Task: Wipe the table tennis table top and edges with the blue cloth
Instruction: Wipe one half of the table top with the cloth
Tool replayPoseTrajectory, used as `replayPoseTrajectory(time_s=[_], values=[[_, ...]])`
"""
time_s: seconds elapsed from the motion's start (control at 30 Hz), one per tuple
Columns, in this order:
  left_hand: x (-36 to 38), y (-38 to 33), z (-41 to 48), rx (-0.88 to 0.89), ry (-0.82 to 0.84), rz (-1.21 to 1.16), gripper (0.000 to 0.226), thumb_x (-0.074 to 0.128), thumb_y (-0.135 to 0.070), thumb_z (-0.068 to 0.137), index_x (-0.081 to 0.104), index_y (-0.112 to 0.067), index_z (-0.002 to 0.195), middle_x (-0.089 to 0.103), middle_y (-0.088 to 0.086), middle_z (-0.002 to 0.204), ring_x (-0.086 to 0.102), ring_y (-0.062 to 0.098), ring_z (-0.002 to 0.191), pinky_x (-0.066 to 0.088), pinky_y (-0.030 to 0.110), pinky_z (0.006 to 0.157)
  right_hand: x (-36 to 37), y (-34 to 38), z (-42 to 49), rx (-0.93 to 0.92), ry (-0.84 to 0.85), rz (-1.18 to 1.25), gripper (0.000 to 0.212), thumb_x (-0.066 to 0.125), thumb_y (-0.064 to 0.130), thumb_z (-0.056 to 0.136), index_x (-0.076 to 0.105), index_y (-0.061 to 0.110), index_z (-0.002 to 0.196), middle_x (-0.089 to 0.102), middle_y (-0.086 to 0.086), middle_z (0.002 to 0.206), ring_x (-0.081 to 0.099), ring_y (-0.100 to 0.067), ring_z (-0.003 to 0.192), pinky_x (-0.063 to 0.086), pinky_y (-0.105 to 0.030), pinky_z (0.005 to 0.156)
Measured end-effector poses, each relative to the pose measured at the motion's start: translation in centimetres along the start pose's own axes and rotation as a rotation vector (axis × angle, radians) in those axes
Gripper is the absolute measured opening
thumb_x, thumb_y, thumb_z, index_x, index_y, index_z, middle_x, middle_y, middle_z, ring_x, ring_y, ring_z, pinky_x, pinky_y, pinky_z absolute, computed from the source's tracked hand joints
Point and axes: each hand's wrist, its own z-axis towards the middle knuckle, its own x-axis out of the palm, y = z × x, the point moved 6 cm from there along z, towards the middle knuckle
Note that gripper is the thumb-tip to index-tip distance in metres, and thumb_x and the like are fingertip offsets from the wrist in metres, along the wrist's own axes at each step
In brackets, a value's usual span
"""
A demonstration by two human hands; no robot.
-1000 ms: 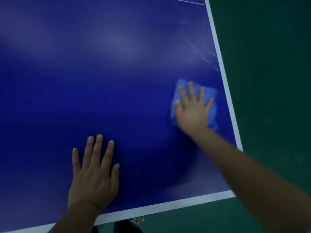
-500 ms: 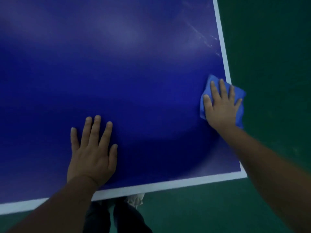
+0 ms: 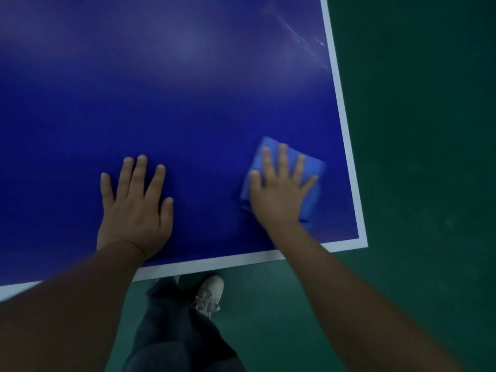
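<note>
"Blue on blue, hard to pick out. Where had you got the blue cloth (image 3: 314, 167) to?"

"Under my right hand (image 3: 279, 190), flat on the table top (image 3: 188, 89). It sat just inside the white sideline (image 3: 346, 130), near the corner closest to me. My fingers were spread wide and straight over it, pressing rather than gripping. The cloth showed past my fingertips and beside my palm."

"Half a second before, wasn't it hanging off the side?"

"It was. I had swept it out over the right edge, so part of it hung above the green floor (image 3: 416, 183). Then I drew it back in and towards me. It lay wholly on the top again, nearer the end line (image 3: 214, 263) than a second earlier."

"And the other hand?"

"My left hand (image 3: 134, 208) stayed where it had been, palm down on the bare top. Its fingers were straight and a little apart, holding nothing. It only braced me."

"So what did that stroke buy you?"

"I judged that stretch of the right edge had had one pass and the corner patch was being covered. The pale scuffs (image 3: 303, 36) farther up by the sideline still showed. That part, and the near edge, looked like work yet to do."
</note>
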Motion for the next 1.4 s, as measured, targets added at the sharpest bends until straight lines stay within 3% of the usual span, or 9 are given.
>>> replayPoseTrajectory(time_s=[0.1,0.17,0.33,0.47,0.77,0.87,1.07,1.17,1.4], values=[[-0.2,0.0,0.0,-0.003,-0.007,-0.017,0.07,0.018,-0.047,0.095,0.025,-0.015,0.157,0.012,0.012,0.166,0.0,0.027,0.155,-0.005,0.057,0.122,0.9,3.8,-3.7,-0.348,-0.004,-0.031,0.058,0.028,0.056,0.101,0.027,0.038,0.156,0.019,0.005,0.167,0.009,-0.037,0.154,0.002,-0.073,0.115],[-0.2,-0.1,0.0,-0.006,-0.007,-0.015,0.07,0.019,-0.047,0.095,0.026,-0.015,0.157,0.012,0.012,0.166,0.0,0.027,0.155,-0.004,0.057,0.122,0.9,0.6,-5.1,-0.406,-0.001,-0.035,0.058,0.031,0.057,0.101,0.031,0.038,0.155,0.023,0.006,0.166,0.012,-0.035,0.154,0.009,-0.073,0.114],[-0.7,-0.3,0.1,-0.018,-0.01,-0.023,0.07,0.02,-0.047,0.095,0.027,-0.015,0.157,0.013,0.012,0.166,0.002,0.027,0.154,-0.003,0.057,0.122,-0.4,-10.8,-2.9,-0.114,0.069,-0.091,0.065,0.009,0.065,0.097,0.009,0.043,0.158,0.002,0.011,0.168,-0.002,-0.03,0.155,-0.001,-0.067,0.119],[-1.1,-0.6,0.1,-0.049,0.0,-0.044,0.071,0.023,-0.046,0.093,0.03,-0.014,0.156,0.017,0.011,0.166,0.005,0.027,0.154,-0.002,0.055,0.123,-0.7,-11.5,-1.4,0.047,0.074,-0.033,0.067,0.007,0.062,0.095,0.009,0.041,0.159,0.003,0.011,0.169,-0.004,-0.03,0.155,-0.002,-0.067,0.118],[-2.1,-5.9,5.6,-0.162,-0.104,-0.015,0.073,0.035,-0.04,0.085,0.043,-0.002,0.146,0.034,0.021,0.157,0.027,0.037,0.147,0.01,0.06,0.119,-2.3,-2.6,12.1,-0.321,0.082,-0.052,0.066,0.005,0.063,0.096,0.005,0.042,0.159,-0.004,0.011,0.169,-0.009,-0.031,0.154,-0.011,-0.064,0.118],[-1.7,-10.4,10.7,-0.139,-0.12,-0.07,0.072,0.033,-0.042,0.09,0.034,-0.006,0.153,0.024,0.015,0.163,0.018,0.031,0.152,0.004,0.056,0.121,-3.1,-2.8,17.0,-0.426,0.064,-0.084,0.063,0.011,0.062,0.1,0.008,0.041,0.159,-0.001,0.011,0.169,-0.006,-0.029,0.155,-0.007,-0.063,0.12],[0.4,-12.4,14.9,-0.247,-0.109,-0.074,0.067,0.019,-0.045,0.1,0.017,-0.014,0.159,0.007,0.004,0.168,-0.005,0.02,0.155,-0.004,0.053,0.124,-3.9,-6.7,19.4,-0.288,0.014,-0.08,0.066,0.004,0.06,0.096,0.008,0.04,0.159,0.001,0.01,0.169,-0.004,-0.029,0.155,-0.005,-0.062,0.12],[0.4,-12.4,14.8,-0.245,-0.116,-0.083,0.068,0.019,-0.047,0.098,0.023,-0.013,0.157,0.013,0.005,0.167,-0.002,0.02,0.155,-0.004,0.052,0.124,-3.3,-2.9,19.4,-0.336,0.048,-0.086,0.066,0.006,0.059,0.096,0.006,0.039,0.159,-0.003,0.007,0.169,-0.007,-0.033,0.154,-0.008,-0.065,0.118],[0.2,-12.6,14.9,-0.259,-0.093,-0.072,0.068,0.023,-0.043,0.098,0.032,-0.005,0.154,0.022,0.009,0.165,0.01,0.023,0.154,0.008,0.057,0.123,-3.0,12.6,22.1,-0.791,0.071,-0.027,0.063,0.012,0.056,0.097,0.023,0.041,0.157,0.013,0.008,0.168,0.003,-0.032,0.155,-0.009,-0.065,0.118]])
